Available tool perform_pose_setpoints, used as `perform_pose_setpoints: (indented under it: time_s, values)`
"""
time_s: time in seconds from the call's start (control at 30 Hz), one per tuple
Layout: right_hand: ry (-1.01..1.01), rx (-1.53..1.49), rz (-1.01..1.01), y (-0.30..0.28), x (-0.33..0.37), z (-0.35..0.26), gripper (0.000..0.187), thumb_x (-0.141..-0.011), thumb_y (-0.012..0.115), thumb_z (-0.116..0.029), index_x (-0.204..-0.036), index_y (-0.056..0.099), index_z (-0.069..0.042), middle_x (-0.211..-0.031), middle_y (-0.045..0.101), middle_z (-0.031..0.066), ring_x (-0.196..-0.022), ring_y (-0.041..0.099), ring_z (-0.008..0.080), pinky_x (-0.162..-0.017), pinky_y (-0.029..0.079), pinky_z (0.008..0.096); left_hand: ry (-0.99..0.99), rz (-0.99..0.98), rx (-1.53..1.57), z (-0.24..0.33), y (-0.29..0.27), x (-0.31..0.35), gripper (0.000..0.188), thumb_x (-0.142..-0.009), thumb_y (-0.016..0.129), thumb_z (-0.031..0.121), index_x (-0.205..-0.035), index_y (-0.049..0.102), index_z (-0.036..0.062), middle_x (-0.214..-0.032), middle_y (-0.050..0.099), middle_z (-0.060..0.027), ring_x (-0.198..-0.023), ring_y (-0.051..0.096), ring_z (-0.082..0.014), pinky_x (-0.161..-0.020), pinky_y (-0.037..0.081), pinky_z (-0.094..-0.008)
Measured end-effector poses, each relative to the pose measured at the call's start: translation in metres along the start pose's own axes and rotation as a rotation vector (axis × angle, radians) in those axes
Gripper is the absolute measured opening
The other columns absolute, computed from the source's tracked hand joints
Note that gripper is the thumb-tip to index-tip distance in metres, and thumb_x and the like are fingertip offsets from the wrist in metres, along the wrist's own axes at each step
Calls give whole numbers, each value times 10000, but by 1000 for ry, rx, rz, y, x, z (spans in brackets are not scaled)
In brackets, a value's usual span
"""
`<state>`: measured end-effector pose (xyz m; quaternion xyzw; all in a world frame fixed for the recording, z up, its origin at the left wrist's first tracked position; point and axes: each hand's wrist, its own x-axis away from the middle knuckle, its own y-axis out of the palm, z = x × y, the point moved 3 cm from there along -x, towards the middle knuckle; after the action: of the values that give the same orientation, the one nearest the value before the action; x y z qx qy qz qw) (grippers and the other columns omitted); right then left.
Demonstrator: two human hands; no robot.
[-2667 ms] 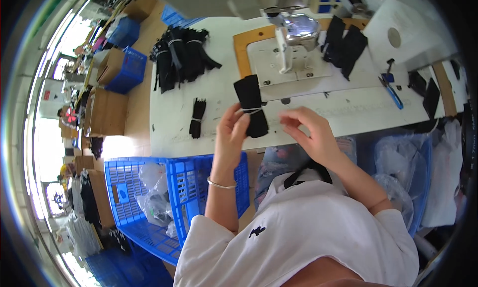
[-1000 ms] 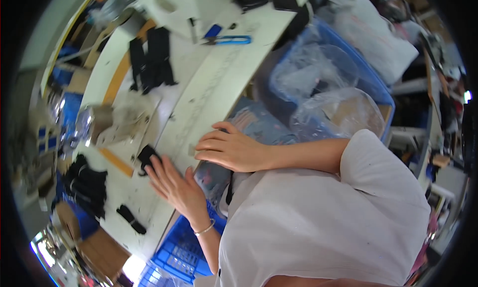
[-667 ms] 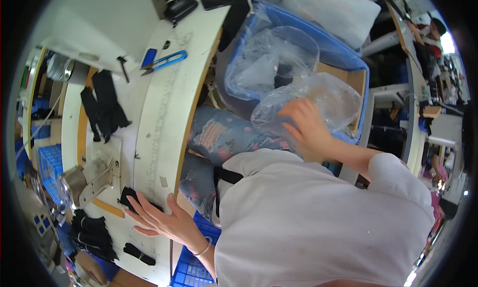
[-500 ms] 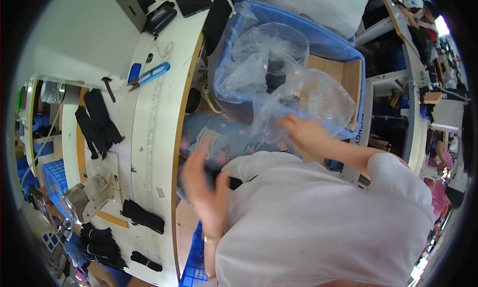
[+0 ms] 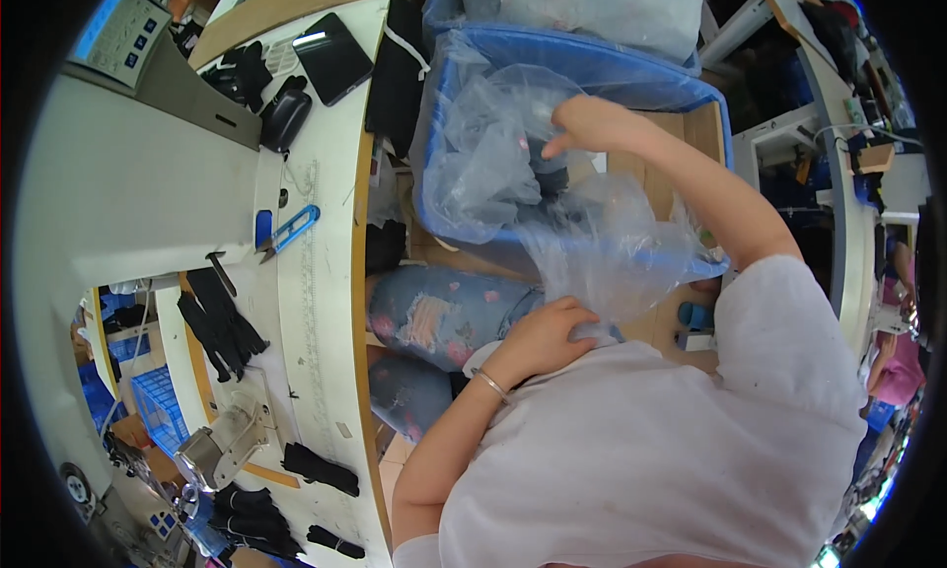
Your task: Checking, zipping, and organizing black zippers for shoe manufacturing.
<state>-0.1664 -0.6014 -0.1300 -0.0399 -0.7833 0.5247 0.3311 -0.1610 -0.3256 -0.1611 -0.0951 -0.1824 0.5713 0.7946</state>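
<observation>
The right hand (image 5: 597, 126) is hovering inside the blue bin (image 5: 612, 70), thumb and fingers standing apart, its grip open; just below the thumb, a dark item (image 5: 552, 180) is showing among folds of clear plastic bagging (image 5: 488, 164), which is filling the bin to the left of this grip; to its right, a cardboard panel (image 5: 702, 139) is lining the bin; past the far rim, beyond the right hand, a whitish bag (image 5: 592, 16) is lying.

The left hand (image 5: 546, 338) is resting at the near side of the bin, a bracelet (image 5: 490, 385) circling its wrist; its fingers are bending against the lower end of loose clear film (image 5: 631, 262), which is hanging over the near rim, above and right of this hand; whether they are pinching the film or only pressing on it, one cannot tell.

Left of the left hand, beyond a jeans leg (image 5: 434, 312), the white table (image 5: 340, 371) is bearing a tied black bundle (image 5: 321, 467), with a smaller bundle (image 5: 335, 541) lying nearer the person; blue snips (image 5: 291, 233) are lying farther up, well apart from both hands, and a sewing machine (image 5: 222, 450) is standing past the bundles.
</observation>
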Motion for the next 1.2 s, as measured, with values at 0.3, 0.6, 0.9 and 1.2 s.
perform_pose_setpoints:
  time_s: [0.3, 0.6, 0.9, 1.2]
  values:
    - [-505, -100, -33, 88, 34, -63, 188, -794, 560, -95, -959, 594, -12, -808, 654, 198, -753, 647, 385, -642, 510, 467, -427, 831, 309, -70, -72, -44, 627, -838, 688, 347, -1281, 430, -14, -992, 609, -121, -753, 589, -216, -724, 487, -349]
    - [-265, -1024, -142, 95, -5, -9, 205, -871, 565, -181, -982, 616, -16, -874, 655, 203, -802, 629, 363, -709, 498, 405, -240, 1028, 29, -37, -99, -60, 181, -944, 515, 197, -936, 605, 40, -694, 590, -214, -688, 590, -405, -606, 435, -445]
    - [-292, 475, 378, 229, -132, 26, 357, -877, 479, -268, -1104, 633, -40, -1053, 653, 177, -1090, 564, 351, -862, 458, 465, -167, 756, -246, -26, -58, -69, 99, -878, 551, 107, -918, 606, 34, -779, 618, -156, -782, 566, -368, -709, 431, -418]
    - [-192, 238, 299, 222, -126, -25, 353, -882, 490, -269, -1125, 619, -47, -1050, 656, 163, -1100, 560, 350, -872, 453, 471, -61, 825, -380, -52, -56, -28, 76, -800, 597, 72, -848, 654, 63, -850, 651, -67, -902, 548, -266, -899, 351, -400]
